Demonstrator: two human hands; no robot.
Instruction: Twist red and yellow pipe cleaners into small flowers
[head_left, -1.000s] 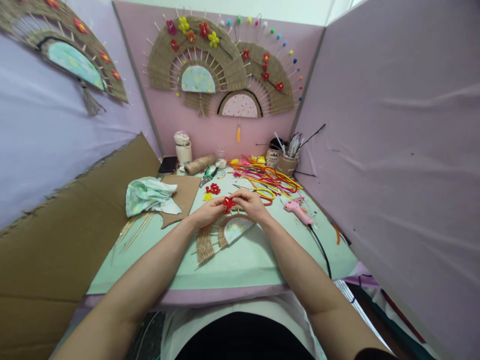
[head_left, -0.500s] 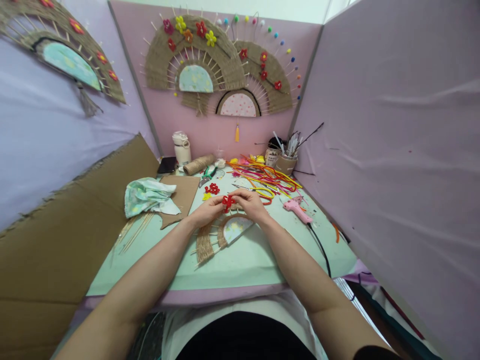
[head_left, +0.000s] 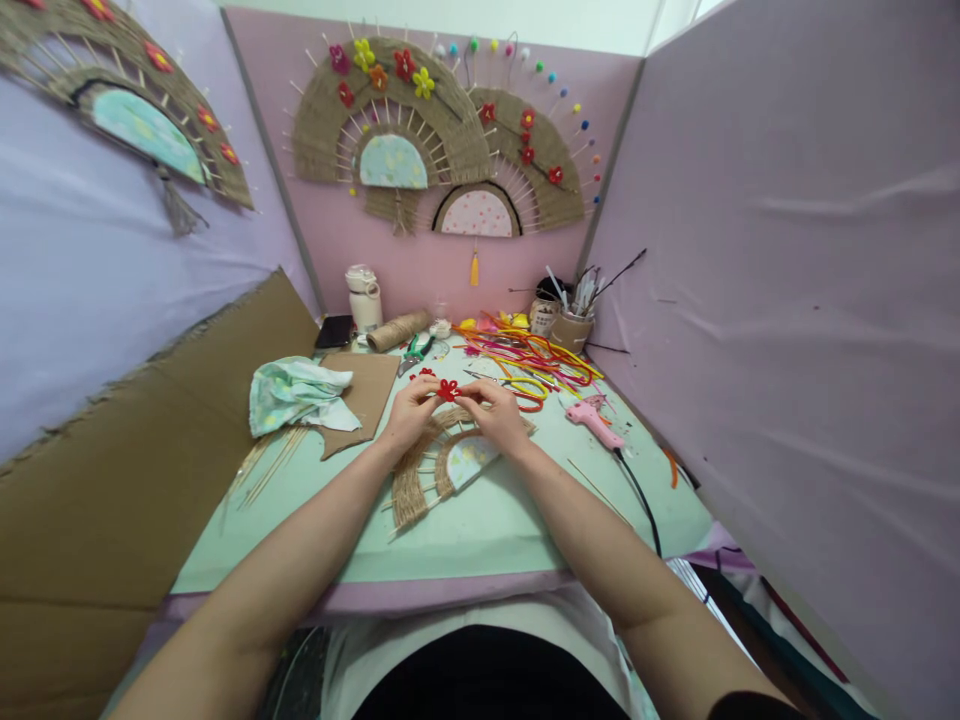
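Observation:
A small red flower [head_left: 448, 390], looking like bent pipe cleaner, is held up between my two hands. My left hand [head_left: 409, 415] pinches its left side with the fingertips. On the other side, the fingers of my right hand [head_left: 496, 412] are closed on its right edge. Below them lies a twine-woven fan [head_left: 411, 492] with thin sticks and a pale patterned half-circle centre; my hands cover part of its upper side. Another red flower piece [head_left: 425, 373] shows just behind my left hand, partly hidden.
A pink glue gun [head_left: 595, 424] with a black cord lies at right. Scissors [head_left: 525, 385] and loose coloured pipe cleaners [head_left: 532, 350] are behind my right hand. Green-handled pliers [head_left: 416, 352], a twine roll [head_left: 399, 330], patterned cloth [head_left: 296, 392] and cardboard [head_left: 367, 385] lie left. A cup [head_left: 364, 298] stands behind.
Both hands have shifted slightly up and left with the red flower. It has turned, so its petals now spread more openly. The yellow flower behind the left hand is now covered.

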